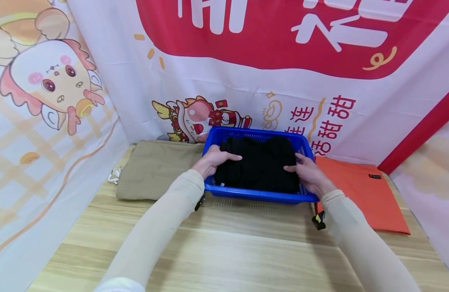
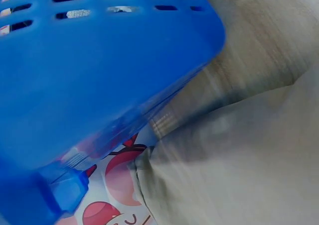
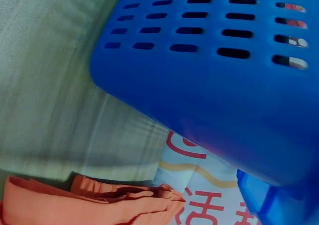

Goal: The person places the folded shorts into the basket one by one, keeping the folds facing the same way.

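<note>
A folded black cloth (image 1: 261,166) lies inside a blue, slotted, open-topped plastic basket (image 1: 261,195).

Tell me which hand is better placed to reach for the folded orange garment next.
Probably the right hand: it is at the right end of the blue plastic basket, close to the folded orange garment. The left hand is at the opposite end, across the folded black garment.

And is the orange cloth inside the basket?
No, the orange cloth lies on the table, outside the basket, while the black cloth is inside.
</note>
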### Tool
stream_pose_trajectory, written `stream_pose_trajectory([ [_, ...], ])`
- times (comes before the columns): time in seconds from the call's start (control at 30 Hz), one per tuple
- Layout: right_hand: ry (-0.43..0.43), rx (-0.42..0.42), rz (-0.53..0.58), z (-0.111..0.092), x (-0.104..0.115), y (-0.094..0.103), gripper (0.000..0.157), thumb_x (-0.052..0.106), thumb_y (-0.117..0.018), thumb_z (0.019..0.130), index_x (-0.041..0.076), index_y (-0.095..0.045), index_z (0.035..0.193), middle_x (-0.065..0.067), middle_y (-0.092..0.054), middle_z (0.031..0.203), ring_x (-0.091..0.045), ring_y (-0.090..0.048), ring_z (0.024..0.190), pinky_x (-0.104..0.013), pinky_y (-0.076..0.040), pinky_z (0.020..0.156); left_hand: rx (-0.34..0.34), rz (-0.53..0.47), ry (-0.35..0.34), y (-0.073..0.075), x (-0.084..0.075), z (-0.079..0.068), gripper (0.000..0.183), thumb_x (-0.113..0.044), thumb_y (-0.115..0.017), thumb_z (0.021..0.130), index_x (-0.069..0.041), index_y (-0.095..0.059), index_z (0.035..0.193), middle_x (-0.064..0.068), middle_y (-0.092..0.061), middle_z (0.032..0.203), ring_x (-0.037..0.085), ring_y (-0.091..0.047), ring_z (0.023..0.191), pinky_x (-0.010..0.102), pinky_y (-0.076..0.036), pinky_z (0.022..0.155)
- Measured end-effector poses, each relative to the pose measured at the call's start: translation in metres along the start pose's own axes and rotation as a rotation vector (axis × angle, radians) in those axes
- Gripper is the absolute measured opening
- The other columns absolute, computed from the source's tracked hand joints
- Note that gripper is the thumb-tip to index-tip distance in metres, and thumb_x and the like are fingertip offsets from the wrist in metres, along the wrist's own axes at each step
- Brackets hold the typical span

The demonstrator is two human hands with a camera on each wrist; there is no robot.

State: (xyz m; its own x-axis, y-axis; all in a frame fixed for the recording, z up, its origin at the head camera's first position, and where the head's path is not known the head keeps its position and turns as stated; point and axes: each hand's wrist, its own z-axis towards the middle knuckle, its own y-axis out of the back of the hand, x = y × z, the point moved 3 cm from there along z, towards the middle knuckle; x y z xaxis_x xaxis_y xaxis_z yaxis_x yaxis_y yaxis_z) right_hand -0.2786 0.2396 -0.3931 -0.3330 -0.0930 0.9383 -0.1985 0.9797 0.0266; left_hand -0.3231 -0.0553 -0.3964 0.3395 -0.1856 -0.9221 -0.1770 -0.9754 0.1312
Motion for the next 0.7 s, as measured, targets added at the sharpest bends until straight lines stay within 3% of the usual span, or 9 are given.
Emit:
stream_pose_trajectory([
  [0.23, -0.014, -0.006, 0.008, 0.004, -0.007, 0.001, 0.082, 0.000, -0.051, 0.103, 0.011, 0.005, 0.163, -0.016, -0.015, 0.167, -0.033, -0.031, 0.145, -0.048, -0.031, 0.117, -0.011, 0.032, -0.012, -0.003, 0.007, 0.005, 0.106, -0.022, -0.085, 0.083, 0.003, -0.016, 0.159, 0.016, -0.020, 0.166, 0.028, -0.021, 0.149, 0.044, -0.020, 0.122],
  [0.7, -0.024, -0.022, -0.007, 0.011, -0.010, 0.001, 0.076, -0.004, -0.046, 0.103, 0.007, -0.002, 0.163, -0.020, -0.022, 0.164, -0.035, -0.033, 0.143, -0.049, -0.030, 0.118, -0.037, 0.101, 0.016, -0.005, 0.011, 0.011, 0.099, -0.026, -0.082, 0.088, 0.001, -0.018, 0.159, 0.015, -0.022, 0.165, 0.029, -0.024, 0.149, 0.046, -0.022, 0.122],
])
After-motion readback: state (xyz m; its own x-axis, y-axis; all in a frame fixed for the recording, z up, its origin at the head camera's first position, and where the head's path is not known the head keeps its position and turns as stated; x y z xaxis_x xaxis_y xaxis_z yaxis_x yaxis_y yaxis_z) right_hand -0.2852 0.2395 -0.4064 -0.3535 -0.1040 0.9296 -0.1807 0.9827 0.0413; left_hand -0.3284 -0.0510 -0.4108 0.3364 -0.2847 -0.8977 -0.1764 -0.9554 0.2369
